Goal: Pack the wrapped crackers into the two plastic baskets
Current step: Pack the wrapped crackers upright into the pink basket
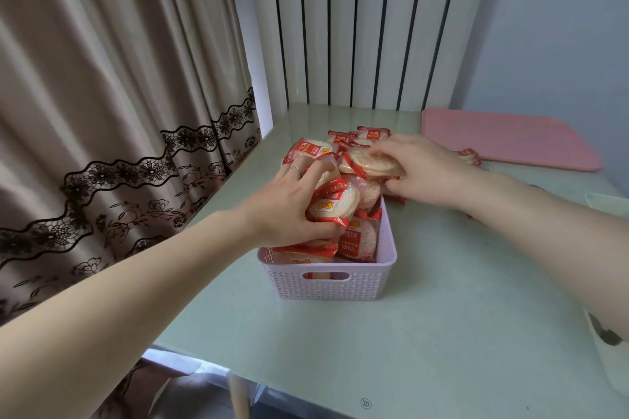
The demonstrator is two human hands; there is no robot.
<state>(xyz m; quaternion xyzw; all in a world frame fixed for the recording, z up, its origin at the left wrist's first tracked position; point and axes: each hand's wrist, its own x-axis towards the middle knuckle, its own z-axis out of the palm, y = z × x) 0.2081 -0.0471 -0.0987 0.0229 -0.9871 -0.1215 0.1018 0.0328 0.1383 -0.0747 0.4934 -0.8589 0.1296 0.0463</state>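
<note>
A pale lilac plastic basket (329, 284) stands on the table, heaped with red-and-clear wrapped crackers (360, 239). My left hand (286, 204), a ring on one finger, is clasped around a wrapped cracker (335, 202) on top of the heap. My right hand (420, 168) grips another wrapped cracker (369, 163) over the basket's far end. More wrapped crackers (372, 133) lie on the table just behind the basket, and one (469, 156) peeks out beyond my right hand. Only one basket is visible.
The glass-topped table (425, 333) meets a white ribbed radiator wall (357, 27) at the back. A pink mat (510, 138) lies at the back right. A lace-trimmed brown curtain (102, 112) hangs at the left. A pale object (609, 202) sits at the right edge.
</note>
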